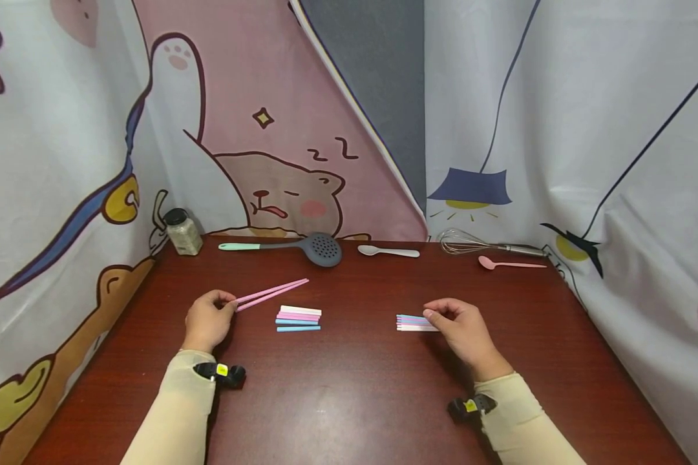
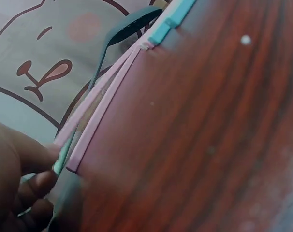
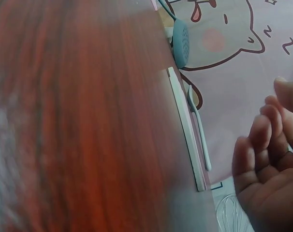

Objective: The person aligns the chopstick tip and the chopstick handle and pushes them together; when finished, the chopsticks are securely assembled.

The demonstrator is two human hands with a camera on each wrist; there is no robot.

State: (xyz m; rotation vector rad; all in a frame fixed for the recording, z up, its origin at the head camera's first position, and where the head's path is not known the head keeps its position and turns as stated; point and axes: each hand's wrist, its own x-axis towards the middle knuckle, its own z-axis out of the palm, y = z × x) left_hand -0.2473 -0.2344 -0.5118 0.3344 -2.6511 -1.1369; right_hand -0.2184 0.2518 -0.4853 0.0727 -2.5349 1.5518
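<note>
- Landmark: a loose bundle point(image 1: 300, 316) of short white, pink and blue sticks lies on a dark red wooden table point(image 1: 337, 387); one blue stick point(image 1: 298, 329) sits slightly apart along its near side.
- Left of the bundle, the left hand point(image 1: 208, 321) pinches, thumb against fingers, the end of at least one of two pink chopsticks point(image 1: 270, 296). The pair slants in a narrow V, its closed tips behind the bundle. Whether the second is also gripped, I cannot tell.
- Well right of the bundle, the right hand point(image 1: 461, 332) has its fingers loosely curved, thumb and forefinger tips close together, holding nothing visible, above one end of a tidy bundle point(image 1: 413, 322).
- Behind the loose bundle rests a grey skimmer point(image 1: 324, 250); behind and right, a pale spoon point(image 1: 390, 252).
- For good handling, a light pinch taking both pink ends evenly should stop the pair scissoring; keeping it clear of the loose bundle should avoid scattering sticks.
</note>
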